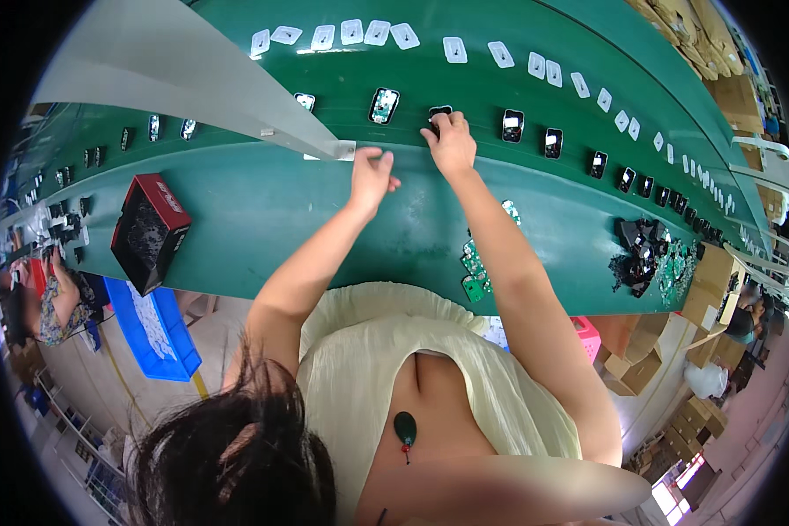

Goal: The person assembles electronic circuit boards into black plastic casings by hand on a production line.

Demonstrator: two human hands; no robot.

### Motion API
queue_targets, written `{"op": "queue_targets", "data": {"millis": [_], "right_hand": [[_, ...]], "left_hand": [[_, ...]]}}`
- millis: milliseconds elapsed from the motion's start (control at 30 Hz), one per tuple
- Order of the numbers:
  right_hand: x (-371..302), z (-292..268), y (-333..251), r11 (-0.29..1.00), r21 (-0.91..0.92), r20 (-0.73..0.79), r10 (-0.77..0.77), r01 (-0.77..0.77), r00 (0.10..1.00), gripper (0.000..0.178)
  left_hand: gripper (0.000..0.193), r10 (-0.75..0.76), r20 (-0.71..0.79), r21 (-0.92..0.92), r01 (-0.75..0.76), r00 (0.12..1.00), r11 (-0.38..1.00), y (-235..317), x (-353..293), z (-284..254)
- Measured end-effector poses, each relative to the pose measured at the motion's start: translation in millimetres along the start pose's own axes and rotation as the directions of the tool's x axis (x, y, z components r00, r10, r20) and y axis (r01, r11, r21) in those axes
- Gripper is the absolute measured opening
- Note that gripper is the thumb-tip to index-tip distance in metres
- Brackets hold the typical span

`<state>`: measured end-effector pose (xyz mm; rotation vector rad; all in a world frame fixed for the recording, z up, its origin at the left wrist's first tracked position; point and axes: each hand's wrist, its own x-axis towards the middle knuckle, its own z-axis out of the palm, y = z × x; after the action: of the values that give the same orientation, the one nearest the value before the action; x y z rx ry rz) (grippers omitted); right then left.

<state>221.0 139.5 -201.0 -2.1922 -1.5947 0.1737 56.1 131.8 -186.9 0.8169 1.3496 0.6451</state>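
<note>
Right hand [451, 140] is up on the long green conveyor-style counter [254, 210], fingers curled down onto a small black rectangular device [439, 111] that sits in the middle row of the belt. Grasping it from above; most of the device is hidden under the fingers, only its top edge shows.

Left hand [373, 173] hovers just left of the right hand, fingers loosely curled, thumb out. Holds nothing that I can see; whether it touches the counter I cannot tell. Just beside it, to the left, is the end of a grey metal rail [237, 96] that runs diagonally across the belt.

Same row as the held device: an open black device with shiny insides [383, 105] to the left, and further black devices [513, 125] to the right, spaced apart along the curve. Far row: small white rectangular covers [454, 49] laid in a line.

Near edge of the counter, beside the right forearm: a cluster of small green circuit boards [475, 267]. Further right, a heap of black parts mixed with green boards [644, 254].

Left side of the counter: a red-and-black open cardboard box [149, 230] of dark parts. Below it, off the counter, a blue plastic crate [153, 329]. Brown cartons [640, 368] stand on the floor at right.
</note>
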Motion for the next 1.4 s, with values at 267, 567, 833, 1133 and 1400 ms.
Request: {"op": "queue_targets", "data": {"millis": [267, 567, 833, 1133, 1400], "right_hand": [[-44.4, -24.5, -10.9, 0.817, 0.483, -0.064, -0.326, 0.315, 0.943, 0.004], [-174.5, -120.7, -32.0, 0.352, 0.909, 0.263, -0.076, -0.221, 0.962, 0.007], [-153.4, -87.4, 90.5, 0.983, -0.116, -0.058, 0.133, -0.139, 0.989, 0.037], [-145.7, -76.1, 114.0, 0.916, -0.377, 0.122, 0.199, -0.14, 0.972, 0.021], [-182.1, -169.8, -25.5, 0.374, 0.87, 0.257, 0.208, -0.32, 0.944, 0.015]], "left_hand": [[0.053, -0.263, 0.237, -0.238, 0.318, 0.935, 0.918, 40.2, -38.5, -6.8], [0.032, -0.451, 0.657, 0.151, 0.48, 0.604, 0.864, -6.0, -86.3, -38.1], [0.038, -0.371, 0.464, -0.05, 0.442, 0.804, 0.896, 6.3, -129.2, -36.1], [0.034, -0.192, 0.418, -0.115, 0.261, 0.888, 0.958, 26.2, -168.2, -37.7], [0.024, -0.06, 0.354, -0.131, 0.113, 0.933, 0.985, 42.4, -180.3, -31.6]]}}
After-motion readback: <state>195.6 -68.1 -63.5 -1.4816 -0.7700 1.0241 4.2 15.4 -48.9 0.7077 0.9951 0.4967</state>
